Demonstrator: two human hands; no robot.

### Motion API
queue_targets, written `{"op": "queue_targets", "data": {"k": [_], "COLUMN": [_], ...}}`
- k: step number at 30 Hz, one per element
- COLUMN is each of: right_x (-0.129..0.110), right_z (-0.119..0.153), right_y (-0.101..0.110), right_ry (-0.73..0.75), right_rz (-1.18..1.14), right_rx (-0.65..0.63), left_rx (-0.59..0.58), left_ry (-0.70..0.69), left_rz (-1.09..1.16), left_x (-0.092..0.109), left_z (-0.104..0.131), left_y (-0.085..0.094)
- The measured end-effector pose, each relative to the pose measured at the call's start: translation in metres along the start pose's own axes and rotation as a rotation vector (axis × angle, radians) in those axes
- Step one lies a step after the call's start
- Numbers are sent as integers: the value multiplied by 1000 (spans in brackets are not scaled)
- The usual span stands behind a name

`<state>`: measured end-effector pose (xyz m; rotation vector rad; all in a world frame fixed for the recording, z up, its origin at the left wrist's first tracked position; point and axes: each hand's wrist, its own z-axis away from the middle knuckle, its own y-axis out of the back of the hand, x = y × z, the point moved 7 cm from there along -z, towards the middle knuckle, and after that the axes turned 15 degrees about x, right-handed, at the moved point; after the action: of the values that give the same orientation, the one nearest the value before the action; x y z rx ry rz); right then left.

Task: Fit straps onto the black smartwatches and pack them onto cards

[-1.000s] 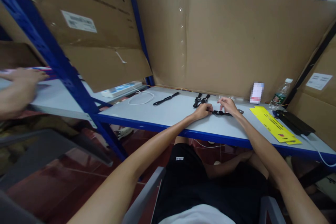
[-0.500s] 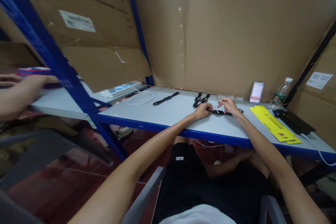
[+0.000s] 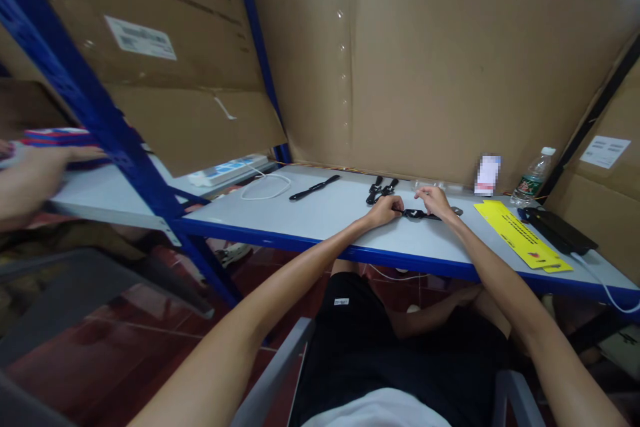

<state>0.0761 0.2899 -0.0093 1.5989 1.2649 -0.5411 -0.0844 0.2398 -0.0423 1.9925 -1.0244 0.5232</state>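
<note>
A black watch-like item (image 3: pixel 414 213) with straps lies flat on the grey table, between my two hands. My left hand (image 3: pixel 387 209) is closed on the left end of its strap. Just above its right strap is my right hand (image 3: pixel 433 201), fingers bent together; what they hold, if anything, is too small to name. Several similar black items (image 3: pixel 381 190) sit in a group behind my left hand. Another long black one (image 3: pixel 314 188) lies farther left. Clear plastic pieces (image 3: pixel 431 185) are behind my right hand.
To the right are yellow cards (image 3: pixel 523 237), a black pouch (image 3: pixel 557 229) with a white cable, a bottle (image 3: pixel 534 177) and an upright phone (image 3: pixel 487 175). Cardboard walls (image 3: pixel 425 73) enclose the table. A white cable (image 3: pixel 267 197) and another person's arm (image 3: pixel 37 180) are at left.
The fingers of my right hand have drawn closer together above the strap. The black item's face now shows a light mark. The whole view has shifted slightly.
</note>
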Motion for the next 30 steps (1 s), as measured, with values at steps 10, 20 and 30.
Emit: {"op": "queue_targets", "data": {"k": [10,20,30], "right_x": [-2,-6,0], "right_z": [4,6,3], "right_y": [-4,-6,-7], "right_ry": [-50,-14,-8], "right_rz": [-125,-59,-96], "right_rx": [-85,-82,-101], "left_rx": [-6,-10,-10], "left_ry": [-3,-2,-3], "left_rz": [-3,2,-10], "left_x": [1,1,4], "left_z": [0,0,1], "left_y": [1,0,2]}}
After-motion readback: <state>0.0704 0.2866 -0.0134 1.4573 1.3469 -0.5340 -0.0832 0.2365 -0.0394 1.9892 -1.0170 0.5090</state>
